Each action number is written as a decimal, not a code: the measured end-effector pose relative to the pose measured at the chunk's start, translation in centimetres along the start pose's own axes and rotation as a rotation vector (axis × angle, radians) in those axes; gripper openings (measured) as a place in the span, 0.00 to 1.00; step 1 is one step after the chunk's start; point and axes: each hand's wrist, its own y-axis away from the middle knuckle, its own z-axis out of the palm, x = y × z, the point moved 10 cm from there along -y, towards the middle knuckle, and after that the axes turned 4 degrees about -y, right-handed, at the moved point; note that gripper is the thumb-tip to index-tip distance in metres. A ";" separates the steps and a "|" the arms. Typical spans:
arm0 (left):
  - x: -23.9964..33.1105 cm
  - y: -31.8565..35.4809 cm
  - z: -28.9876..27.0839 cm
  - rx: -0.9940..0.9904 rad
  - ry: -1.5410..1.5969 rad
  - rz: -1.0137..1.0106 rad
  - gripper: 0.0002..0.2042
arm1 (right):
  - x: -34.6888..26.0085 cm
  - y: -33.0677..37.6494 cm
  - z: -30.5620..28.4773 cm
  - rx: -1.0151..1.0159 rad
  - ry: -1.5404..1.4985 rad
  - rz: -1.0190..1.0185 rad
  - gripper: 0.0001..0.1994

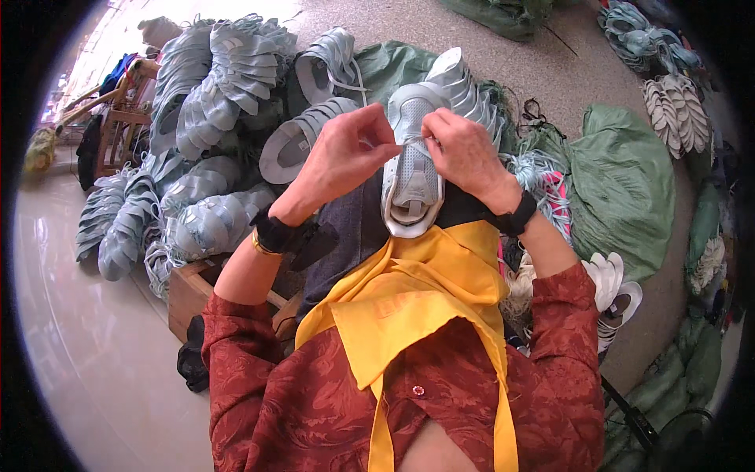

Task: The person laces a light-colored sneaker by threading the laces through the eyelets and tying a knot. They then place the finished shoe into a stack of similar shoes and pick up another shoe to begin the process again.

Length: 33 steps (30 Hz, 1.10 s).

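Observation:
A pale grey shoe upper (pixel 412 185) rests lengthwise on my lap, heel opening toward me and toe pointing away. My left hand (pixel 346 153) is at its left edge, thumb and fingers pinched together on a white shoelace (pixel 410 141). From the other side my right hand (pixel 464 153) pinches the same lace, its knuckles over the upper's right edge. The lace runs across the upper between both hands. Fingertips partly cover where it passes through the eyelets. A yellow apron (pixel 409 275) lies under the heel end.
Stacked pale blue-grey uppers (pixel 228 86) heap up at the left, above a wooden box (pixel 189 295). More nested uppers (pixel 464 86) lie beyond my hands. At right are a green sack (pixel 625 189), a bundle of light blue laces (pixel 539 175) and white uppers (pixel 613 287).

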 end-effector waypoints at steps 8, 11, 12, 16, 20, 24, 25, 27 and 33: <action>-0.7 0.9 0.5 -0.050 -0.276 -0.061 0.11 | -0.6 0.1 -0.1 0.051 0.030 -0.070 0.07; -2.4 1.3 1.2 -0.057 -0.255 -0.077 0.10 | -0.8 0.1 -0.2 0.073 -0.001 -0.087 0.07; -2.6 1.3 1.5 -0.051 -0.259 -0.050 0.10 | -0.9 0.1 -0.2 0.079 -0.019 -0.087 0.07; -2.7 0.5 2.8 -0.053 -0.266 -0.038 0.08 | -0.5 0.1 -0.4 0.067 -0.068 -0.054 0.06; -2.5 0.1 2.5 0.042 -0.318 0.047 0.06 | -0.8 0.2 -0.5 0.063 -0.085 -0.068 0.06; -0.6 0.3 1.9 0.142 -0.451 0.197 0.06 | -0.4 0.6 -0.4 0.066 -0.093 -0.049 0.07; 0.9 0.5 1.6 0.167 -0.527 0.250 0.06 | -0.4 0.7 -0.5 0.069 -0.096 -0.049 0.07; 2.1 1.0 1.6 0.165 -0.628 0.320 0.06 | -0.6 1.0 -0.8 0.074 -0.101 -0.047 0.07; 0.2 2.4 2.6 -0.002 -0.744 0.250 0.05 | 0.1 3.2 -1.3 0.023 -0.198 0.145 0.07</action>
